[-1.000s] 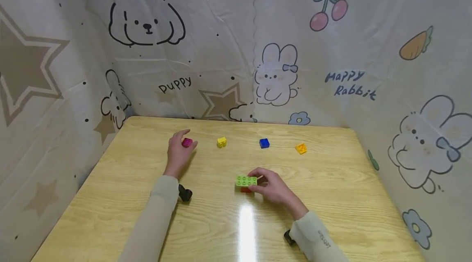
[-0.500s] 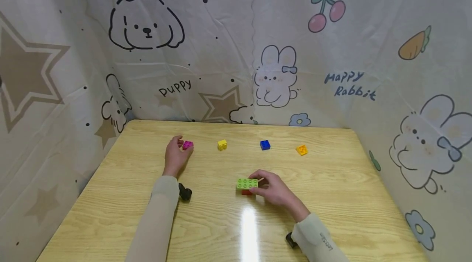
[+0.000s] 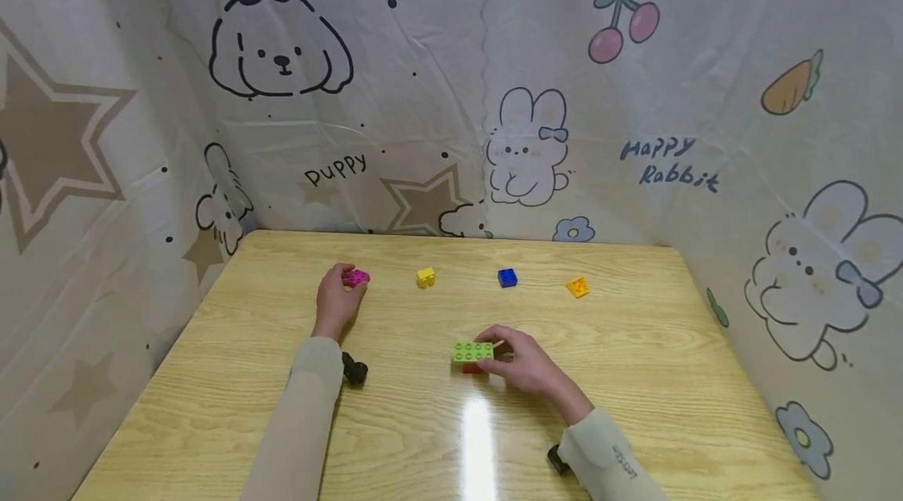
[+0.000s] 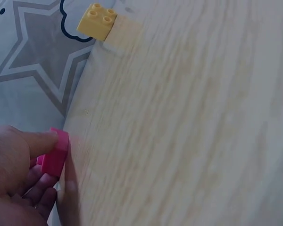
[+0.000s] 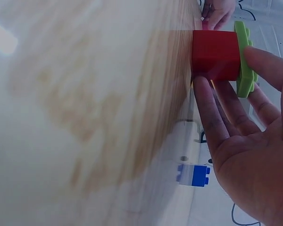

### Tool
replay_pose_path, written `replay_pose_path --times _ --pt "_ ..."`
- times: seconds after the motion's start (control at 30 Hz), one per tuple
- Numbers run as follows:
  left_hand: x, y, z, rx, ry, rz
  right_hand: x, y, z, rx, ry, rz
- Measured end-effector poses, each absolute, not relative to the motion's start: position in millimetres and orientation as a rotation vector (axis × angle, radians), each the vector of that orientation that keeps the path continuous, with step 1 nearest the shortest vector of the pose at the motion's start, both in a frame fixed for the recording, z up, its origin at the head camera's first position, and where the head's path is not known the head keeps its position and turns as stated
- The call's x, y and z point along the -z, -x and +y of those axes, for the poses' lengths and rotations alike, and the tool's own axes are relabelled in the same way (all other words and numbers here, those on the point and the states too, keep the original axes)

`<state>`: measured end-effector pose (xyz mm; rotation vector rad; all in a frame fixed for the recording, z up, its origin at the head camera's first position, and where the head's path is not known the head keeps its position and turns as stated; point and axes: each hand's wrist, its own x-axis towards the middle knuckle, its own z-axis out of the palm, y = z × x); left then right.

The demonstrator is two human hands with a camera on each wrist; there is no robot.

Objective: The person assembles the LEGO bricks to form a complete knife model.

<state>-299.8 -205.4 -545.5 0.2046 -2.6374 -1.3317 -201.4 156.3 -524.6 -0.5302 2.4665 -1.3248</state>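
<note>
My left hand [image 3: 339, 302] pinches a magenta toy brick [image 3: 357, 277] at the back left of the table; in the left wrist view the thumb lies on one side of the brick [image 4: 55, 153] and fingers curl at the other. Nearer the middle, my right hand [image 3: 522, 359] holds a two-part stack. A flat lime-green studded brick [image 3: 473, 351] tops it, over a red block [image 5: 216, 55] that sits on the table. From the right wrist view, the thumb is against the green piece and fingertips reach the red block's side.
Along the back of the wooden table [image 3: 423, 438] lie a yellow brick [image 3: 426, 277], a blue brick [image 3: 507, 277] and an orange piece [image 3: 578, 286]. A printed curtain [image 3: 416, 93] hangs behind and at both sides. Black wrist devices [image 3: 355, 369] show at the sleeves.
The left fingers have closed in on the magenta brick, which has shifted slightly. The right hand stays on the green and red stack. The head view has tilted a little.
</note>
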Motion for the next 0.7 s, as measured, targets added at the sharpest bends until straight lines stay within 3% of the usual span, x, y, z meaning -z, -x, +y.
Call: replay_pose_path --times 0.7 --pt "532.2 285.0 -200.8 1.484 -0.027 -2.603 526.2 201.9 165.1 1.316 0.521 2.461"
